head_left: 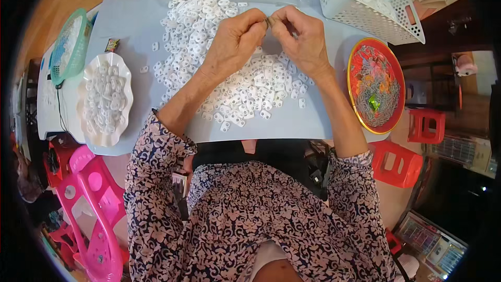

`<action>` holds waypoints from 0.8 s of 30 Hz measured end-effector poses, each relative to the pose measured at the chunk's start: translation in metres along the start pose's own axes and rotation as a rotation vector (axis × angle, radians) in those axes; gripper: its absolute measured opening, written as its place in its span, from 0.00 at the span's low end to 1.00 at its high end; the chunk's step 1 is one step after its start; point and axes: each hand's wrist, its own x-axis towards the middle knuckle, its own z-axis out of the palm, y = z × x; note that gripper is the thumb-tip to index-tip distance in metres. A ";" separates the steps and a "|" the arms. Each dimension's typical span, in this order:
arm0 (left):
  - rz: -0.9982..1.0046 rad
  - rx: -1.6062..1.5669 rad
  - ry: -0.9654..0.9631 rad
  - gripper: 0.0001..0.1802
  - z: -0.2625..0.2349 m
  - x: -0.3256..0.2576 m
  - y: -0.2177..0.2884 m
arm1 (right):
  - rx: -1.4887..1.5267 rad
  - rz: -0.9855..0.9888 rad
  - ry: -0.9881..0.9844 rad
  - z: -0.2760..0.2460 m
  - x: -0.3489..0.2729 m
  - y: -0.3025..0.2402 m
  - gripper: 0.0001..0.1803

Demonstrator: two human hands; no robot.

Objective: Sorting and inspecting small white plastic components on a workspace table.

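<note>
My left hand (238,39) and my right hand (301,39) meet above the far half of the table, fingertips pinched together. Between them shows a tiny greyish bit, too small to name. Under and around both hands spreads a big heap of small white oval pieces (250,89), with holes in them. To the right, a red round tray (402,91) with a yellow rim bears a tangle of thin grey cord-like strands (378,107) and a green shiny wrapper (373,102). A white scalloped dish (125,104) at the left holds more white pieces, strung or clumped together.
A white perforated basket (339,8) with white pieces stands at the far right, and a green basket (83,47) at the left. A small wrapped packet (111,45) lies near the dish. Beside the pale table (308,120) are a pink chair (99,214) and red stools (396,164).
</note>
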 end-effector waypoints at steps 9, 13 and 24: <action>0.224 0.214 0.087 0.05 0.006 0.001 0.001 | -0.029 0.073 0.006 0.003 -0.003 -0.005 0.05; 0.180 0.173 0.027 0.06 0.002 0.002 -0.001 | 0.221 0.221 0.004 0.002 -0.002 -0.005 0.07; 0.091 0.035 0.064 0.11 0.007 0.001 -0.003 | 0.210 0.176 0.010 0.001 -0.002 -0.007 0.08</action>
